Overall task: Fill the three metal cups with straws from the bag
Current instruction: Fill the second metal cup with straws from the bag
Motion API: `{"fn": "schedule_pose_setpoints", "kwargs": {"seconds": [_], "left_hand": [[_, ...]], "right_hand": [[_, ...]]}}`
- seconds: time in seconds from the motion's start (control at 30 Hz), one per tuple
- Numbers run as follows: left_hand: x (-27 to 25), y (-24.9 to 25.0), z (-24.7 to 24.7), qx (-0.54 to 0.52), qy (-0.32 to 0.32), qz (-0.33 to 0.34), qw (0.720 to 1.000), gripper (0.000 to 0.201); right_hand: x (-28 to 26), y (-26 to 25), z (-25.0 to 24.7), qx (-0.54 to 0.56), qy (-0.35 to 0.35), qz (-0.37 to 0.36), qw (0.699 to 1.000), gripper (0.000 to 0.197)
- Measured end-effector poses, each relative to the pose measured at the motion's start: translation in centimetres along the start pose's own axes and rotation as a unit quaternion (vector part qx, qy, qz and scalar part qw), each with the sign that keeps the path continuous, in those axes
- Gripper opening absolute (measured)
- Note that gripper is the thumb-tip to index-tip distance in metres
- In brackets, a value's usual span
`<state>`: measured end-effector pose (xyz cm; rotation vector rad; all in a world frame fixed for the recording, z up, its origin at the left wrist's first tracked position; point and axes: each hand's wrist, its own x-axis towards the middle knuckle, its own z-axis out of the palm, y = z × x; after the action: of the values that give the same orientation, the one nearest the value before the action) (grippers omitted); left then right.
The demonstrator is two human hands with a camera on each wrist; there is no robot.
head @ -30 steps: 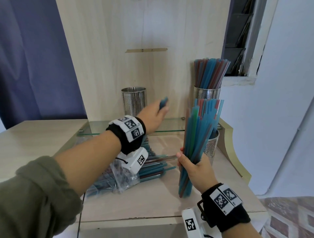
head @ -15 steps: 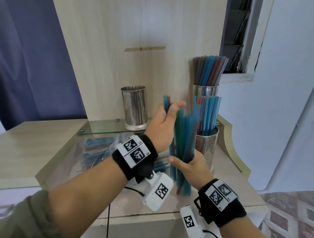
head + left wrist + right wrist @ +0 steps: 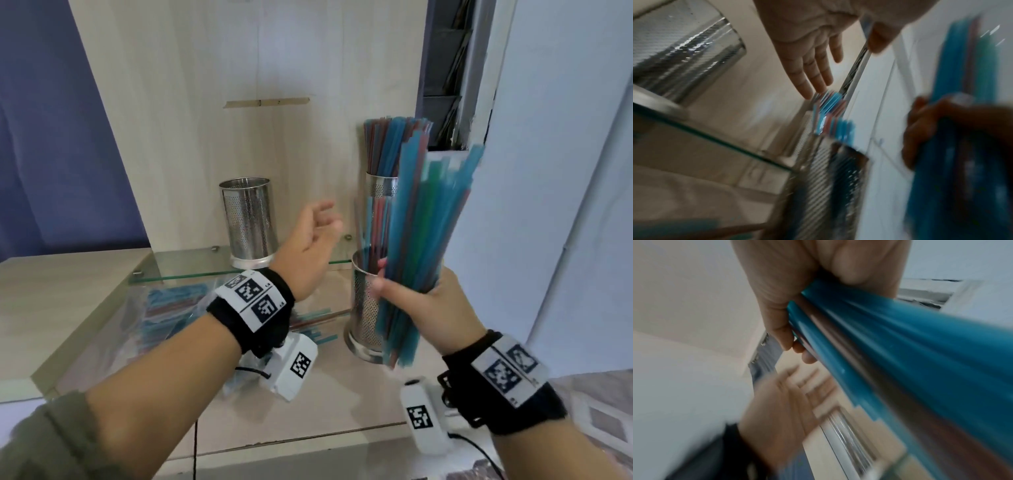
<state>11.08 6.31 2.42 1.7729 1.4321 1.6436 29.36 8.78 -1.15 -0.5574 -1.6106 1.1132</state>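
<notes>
— Where are the straws sitting right now?

— A thick bundle of straws (image 3: pixel 423 240), mostly blue with some green and red, is being held upright and leaning a little to the right, in front of the near metal cup (image 3: pixel 363 308) on the right side of the wooden counter (image 3: pixel 342 404). The bundle's lower ends are hanging in the air beside that cup's base.

— Which hand is gripping it?

— The right hand (image 3: pixel 435 305) is wrapping its fingers and thumb around the lower part of the bundle; the right wrist view is showing the same curled grip (image 3: pixel 789 305) on the blue straws (image 3: pixel 900 353).

— And the other hand?

— The left hand (image 3: pixel 308 253) is hovering to the left of the bundle with fingers loosely spread, holding nothing. In the left wrist view its straight fingers (image 3: pixel 812 71) are pointing toward the far cup's straws, though that picture is blurred.

— What are the cups holding?

— The near cup is holding a few straws. Behind it, the far right cup (image 3: pixel 380 186) is standing packed with straws (image 3: pixel 390 144). The third cup (image 3: pixel 248 221) is standing on the glass shelf (image 3: pixel 191 267) to the left; its inside is not showing.

— And the bag?

— The clear plastic bag (image 3: pixel 164 308) of straws is lying on the counter under the shelf, left of the near cup, with a few loose ends poking toward it.
</notes>
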Motion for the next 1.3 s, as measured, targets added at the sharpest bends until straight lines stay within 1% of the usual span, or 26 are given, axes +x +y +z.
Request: {"fn": "schedule_pose_setpoints", "kwargs": {"seconds": [0.07, 0.13, 0.17, 0.23, 0.27, 0.3, 0.33, 0.37, 0.43, 0.53, 0.57, 0.63, 0.67, 0.7, 0.73, 0.83, 0.9, 1.0, 1.03, 1.17, 1.3], "left_hand": [[0.2, -2.2, 0.6, 0.115, -0.038, -0.035, 0.992, 0.049], [0.0, -3.7, 1.3, 0.21, -0.091, -0.042, 0.972, 0.065], [0.0, -4.2, 1.6, 0.233, -0.11, -0.044, 0.965, 0.076], [0.4, -4.8, 2.2, 0.244, -0.137, -0.05, 0.959, 0.1], [0.6, -4.8, 2.6, 0.241, -0.145, -0.055, 0.958, 0.109], [0.7, -4.8, 3.0, 0.232, -0.15, -0.058, 0.959, 0.113], [0.8, -4.7, 3.4, 0.22, -0.153, -0.058, 0.962, 0.112], [0.8, -4.8, 3.7, 0.208, -0.154, -0.054, 0.964, 0.107], [0.8, -5.2, 4.3, 0.209, -0.144, -0.036, 0.967, 0.1], [0.5, -6.4, 4.7, 0.199, -0.122, -0.024, 0.972, 0.103], [0.3, -6.7, 4.8, 0.19, -0.116, -0.02, 0.975, 0.1], [-0.1, -6.9, 4.9, 0.183, -0.106, -0.006, 0.977, 0.099], [-0.1, -7.0, 5.0, 0.183, -0.104, 0.002, 0.978, 0.101], [-0.2, -7.2, 5.0, 0.182, -0.105, 0.003, 0.978, 0.102], [-0.1, -7.4, 5.0, 0.176, -0.107, 0.0, 0.979, 0.104], [0.2, -7.9, 5.4, 0.146, -0.104, -0.037, 0.983, 0.107], [0.2, -8.2, 6.0, 0.135, -0.099, -0.048, 0.985, 0.108], [-0.1, -8.4, 6.8, 0.119, -0.086, -0.049, 0.988, 0.106], [-0.2, -8.4, 6.9, 0.119, -0.083, -0.051, 0.988, 0.106], [-0.2, -8.7, 7.0, 0.142, -0.081, -0.055, 0.985, 0.111], [-0.2, -8.6, 7.0, 0.155, -0.084, -0.058, 0.983, 0.111]], "right_hand": [[1.5, -3.4, -1.7, 0.016, 0.008, -0.042, 0.999, 0.015], [3.1, -6.4, -3.1, 0.03, 0.012, -0.083, 0.996, 0.013], [3.9, -7.6, -3.6, 0.049, 0.011, -0.099, 0.994, 0.014], [5.7, -9.1, -4.4, 0.111, 0.013, -0.113, 0.987, 0.014], [6.6, -9.3, -4.6, 0.137, 0.02, -0.112, 0.984, 0.015], [7.5, -9.3, -4.6, 0.158, 0.026, -0.107, 0.981, 0.015], [8.3, -9.0, -4.5, 0.167, 0.029, -0.1, 0.98, 0.016], [9.0, -8.4, -4.2, 0.167, 0.032, -0.089, 0.981, 0.016], [10.0, -6.8, -3.6, 0.154, 0.031, -0.062, 0.986, 0.013], [11.0, -3.7, -2.7, 0.092, 0.03, -0.026, 0.995, 0.009], [11.1, -2.7, -2.4, 0.063, 0.031, -0.017, 0.997, 0.01], [11.0, -0.8, -1.7, 0.018, 0.025, 0.006, 0.999, 0.02], [10.8, 0.1, -1.4, 0.01, 0.017, 0.019, 1.0, 0.021], [10.6, 1.0, -1.0, 0.006, 0.011, 0.031, 0.999, 0.018], [10.3, 1.5, -0.7, 0.001, 0.006, 0.041, 0.999, 0.014], [10.2, 2.2, -0.3, 0.001, -0.024, 0.061, 0.998, 0.006], [10.4, 2.3, -0.6, 0.034, -0.048, 0.078, 0.995, 0.01], [10.5, 2.4, -0.8, 0.048, -0.049, 0.089, 0.994, 0.003], [10.6, 2.6, -0.9, 0.042, -0.042, 0.087, 0.994, 0.008], [10.8, 3.1, -0.8, -0.011, -0.009, 0.059, 0.998, 0.044], [10.7, 2.9, -0.6, -0.051, 0.032, 0.024, 0.998, 0.066]]}}
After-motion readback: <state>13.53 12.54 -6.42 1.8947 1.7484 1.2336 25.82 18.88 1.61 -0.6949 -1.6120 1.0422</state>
